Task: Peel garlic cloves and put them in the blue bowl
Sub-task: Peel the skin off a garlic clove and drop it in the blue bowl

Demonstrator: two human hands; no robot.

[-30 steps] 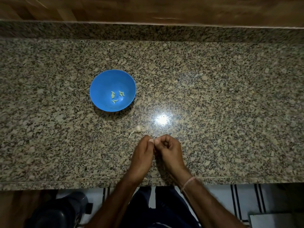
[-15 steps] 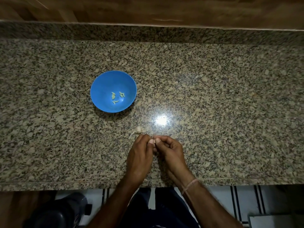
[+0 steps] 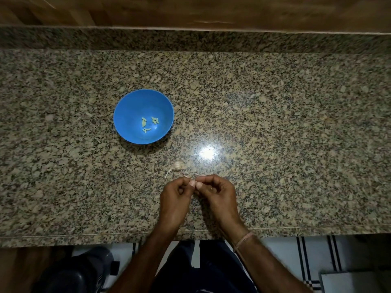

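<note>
A blue bowl (image 3: 131,111) sits on the speckled stone worktop (image 3: 275,123), left of the middle. A few peeled cloves (image 3: 143,123) lie at the bottom of the bowl; they look pale yellow-green. Nearer than the bowl and a bit to the right lies 1 small white garlic (image 3: 177,165), well apart from the bowl. A thin pale strip (image 3: 168,173) sticks out from the garlic toward the near left. The 2 hands are just near of the garlic, close to the near edge of the worktop. The left hand (image 3: 175,199) and the right hand (image 3: 218,197) meet at the tips, with the 2 thumbs side by side and touching. Both hands have their fingers curled in, and together they pinch something tiny. Only a little thin skin (image 3: 190,177) shows past the fingertips on the far side, so I cannot tell if a whole clove is in there. The right wrist has a thin band (image 3: 243,240) on it. A bright spot of light (image 3: 207,153) shines on the worktop, right of the garlic. Brown wood (image 3: 190,9) runs along the far side. A tiled floor (image 3: 285,254) shows below the near edge.
</note>
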